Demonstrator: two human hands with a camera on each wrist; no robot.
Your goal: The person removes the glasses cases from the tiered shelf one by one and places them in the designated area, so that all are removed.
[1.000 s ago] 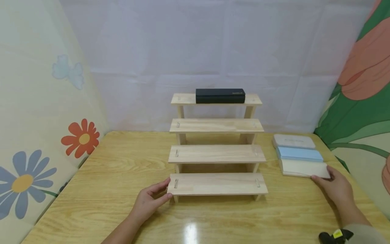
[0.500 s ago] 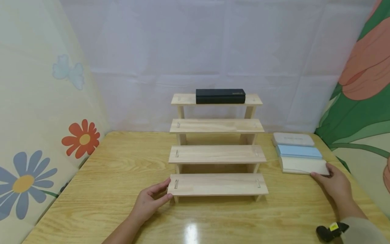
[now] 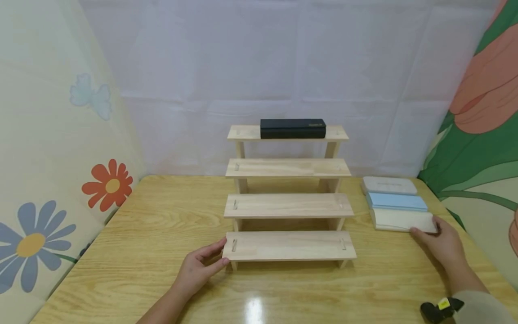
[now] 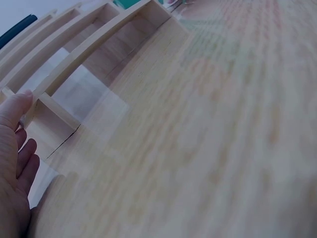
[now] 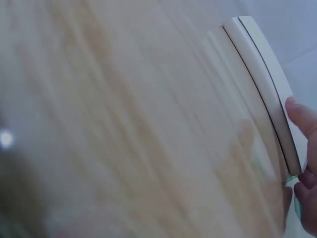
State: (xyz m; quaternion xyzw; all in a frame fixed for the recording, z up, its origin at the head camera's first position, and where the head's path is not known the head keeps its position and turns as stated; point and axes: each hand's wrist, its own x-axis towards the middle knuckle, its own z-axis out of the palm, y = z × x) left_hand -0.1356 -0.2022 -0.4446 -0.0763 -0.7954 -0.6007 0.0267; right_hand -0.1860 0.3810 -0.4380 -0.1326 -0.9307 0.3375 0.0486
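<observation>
A wooden four-step display stand (image 3: pixel 288 246) stands mid-table. My left hand (image 3: pixel 198 268) grips the left end of its lowest shelf; in the left wrist view the thumb (image 4: pixel 17 106) lies against the shelf's edge. On the top shelf sits a black glasses case (image 3: pixel 293 129). To the right, a white glasses case (image 3: pixel 400 219) lies flat, nearest of three cases in a row. My right hand (image 3: pixel 442 243) holds its right end, thumb on the front side. In the right wrist view the white case's seam shows, and some fingers are cut off by the frame.
Behind the white case lie a light blue case (image 3: pixel 397 201) and a grey-white case (image 3: pixel 389 185). The wood-grain table (image 3: pixel 170 216) runs back to a white cloth (image 3: pixel 194 81). Flower-printed panels flank both sides. A black wrist device (image 3: pixel 441 309) sits by the right sleeve.
The row of three cases has shifted slightly back, and the right hand has moved a little the same way with the white glasses case. The left hand keeps its place on the stand.
</observation>
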